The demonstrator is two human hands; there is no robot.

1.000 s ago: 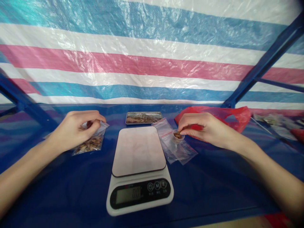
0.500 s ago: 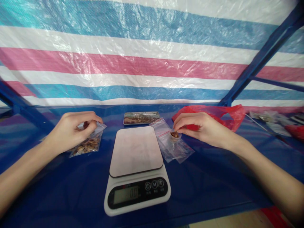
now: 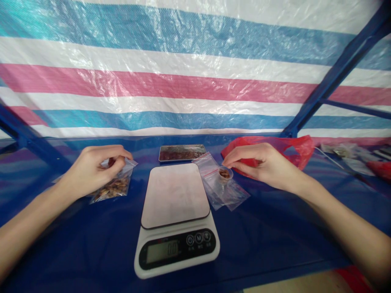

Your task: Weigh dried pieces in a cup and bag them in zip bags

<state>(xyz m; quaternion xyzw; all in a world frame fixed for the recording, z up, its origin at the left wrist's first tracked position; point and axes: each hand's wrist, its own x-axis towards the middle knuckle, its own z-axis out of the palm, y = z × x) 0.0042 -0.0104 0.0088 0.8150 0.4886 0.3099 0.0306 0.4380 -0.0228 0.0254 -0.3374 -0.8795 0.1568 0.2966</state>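
A clear, glossy plastic bag (image 3: 117, 188) of rough, mottled brown pieces sits left of centre in the frame. Right of centre, a small round translucent cup (image 3: 225, 179) holds more brown bits, standing on flat, crinkled zip bags (image 3: 210, 197) with red seal lines. Between them, a white scale (image 3: 176, 195) has a smooth, round-cornered plate and a glossy black panel. Behind it, at mid-frame, lies a thin, shiny, dark slab (image 3: 182, 153); a crumpled red bag (image 3: 304, 148) spreads at right.

The left hand (image 3: 99, 166) arches over the clear bag, knuckles up, thumb and forefinger pinching its upper edge. The right hand (image 3: 255, 162) reaches in from the lower right, wrist bent, fingers curled, fingertips at the cup's rim; whether they grip anything, I cannot tell.
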